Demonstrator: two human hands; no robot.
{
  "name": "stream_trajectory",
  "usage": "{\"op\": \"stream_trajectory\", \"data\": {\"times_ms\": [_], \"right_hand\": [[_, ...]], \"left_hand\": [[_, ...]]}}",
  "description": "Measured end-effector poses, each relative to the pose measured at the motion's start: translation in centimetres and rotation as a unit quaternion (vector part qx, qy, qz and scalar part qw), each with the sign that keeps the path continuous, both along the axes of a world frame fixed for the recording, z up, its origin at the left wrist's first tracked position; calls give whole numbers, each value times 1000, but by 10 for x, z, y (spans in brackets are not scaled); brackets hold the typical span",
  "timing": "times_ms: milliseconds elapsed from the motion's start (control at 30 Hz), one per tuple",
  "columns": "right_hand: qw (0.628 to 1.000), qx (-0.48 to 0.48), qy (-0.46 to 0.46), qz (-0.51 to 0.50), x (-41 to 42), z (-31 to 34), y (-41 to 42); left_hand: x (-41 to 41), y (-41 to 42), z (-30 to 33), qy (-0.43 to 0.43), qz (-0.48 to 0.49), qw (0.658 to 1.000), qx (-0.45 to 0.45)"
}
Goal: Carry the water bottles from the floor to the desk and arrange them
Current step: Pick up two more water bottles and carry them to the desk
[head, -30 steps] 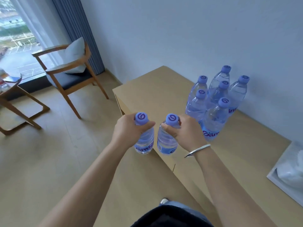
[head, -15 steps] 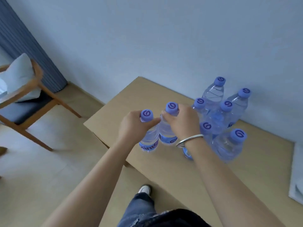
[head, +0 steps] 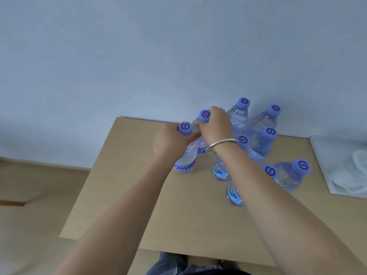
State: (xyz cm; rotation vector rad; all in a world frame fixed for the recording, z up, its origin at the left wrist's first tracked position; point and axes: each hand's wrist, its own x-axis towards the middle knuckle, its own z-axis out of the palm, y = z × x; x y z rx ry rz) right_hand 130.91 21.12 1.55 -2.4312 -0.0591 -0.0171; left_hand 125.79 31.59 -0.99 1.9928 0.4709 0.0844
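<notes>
Gripping one bottle (head: 186,158) by the neck, the left hand (head: 170,140) holds it upright over the counter (head: 127,175); contact with the surface cannot be judged. Right hand (head: 215,126) clasps a second bottle (head: 201,145) just beside it. Six more bottles (head: 258,147) stand near the wall (head: 178,56).

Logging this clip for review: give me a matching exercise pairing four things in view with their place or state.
Things
1. person's left hand
2. person's right hand
3. silver metal bangle
4. white tray

Places or states
A. on the tan wooden desk at the far right
B. grips the nearer of the two held clear plastic bottles
C. round the right wrist
D. grips the held bottle nearer the wall, by its purple cap

Pairs: 1-B, 2-D, 3-C, 4-A
</notes>
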Motion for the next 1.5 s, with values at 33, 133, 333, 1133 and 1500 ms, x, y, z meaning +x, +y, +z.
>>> {"op": "stream_trajectory", "data": {"times_ms": [33, 133, 333, 1133, 1500], "right_hand": [[1000, -7, 2, -10, 3, -1, -1], [998, -30, 14, -59, 13, 0, -5], [995, -77, 28, -57, 10, 2, -9], [994, 80, 74, -1, -192, -13, -134], [982, -62, 68, -165, -351, -22, -322]], "left_hand": [[5, -2, -1, 4, -4, 1000, -7], [17, -8, -3, 4, -15, 1000, -7], [11, -17, -10, 13, -75, 996, 56], [-143, -130, -52, 20, -115, 990, 84], [-247, -291, -28, -46, -281, 951, 121]]}}
